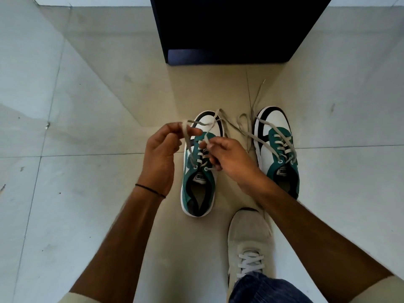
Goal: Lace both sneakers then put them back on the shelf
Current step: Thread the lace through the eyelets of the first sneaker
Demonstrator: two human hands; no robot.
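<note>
Two green, white and black sneakers stand side by side on the tiled floor, toes pointing away from me. Over the left sneaker (197,189), my left hand (160,154) pinches one end of its grey lace (187,136) and holds it up. My right hand (227,158) grips the other end of the same lace just above the eyelets. The two ends cross in front of the toe. The right sneaker (276,147) is laced through its eyelets, and its loose lace ends (244,125) trail on the floor toward the left sneaker.
A dark shelf unit (229,31) stands straight ahead beyond the sneakers. My own foot in a pale grey shoe (249,243) rests on the floor at the lower right, below a blue trouser leg. Tiled floor spreads to both sides.
</note>
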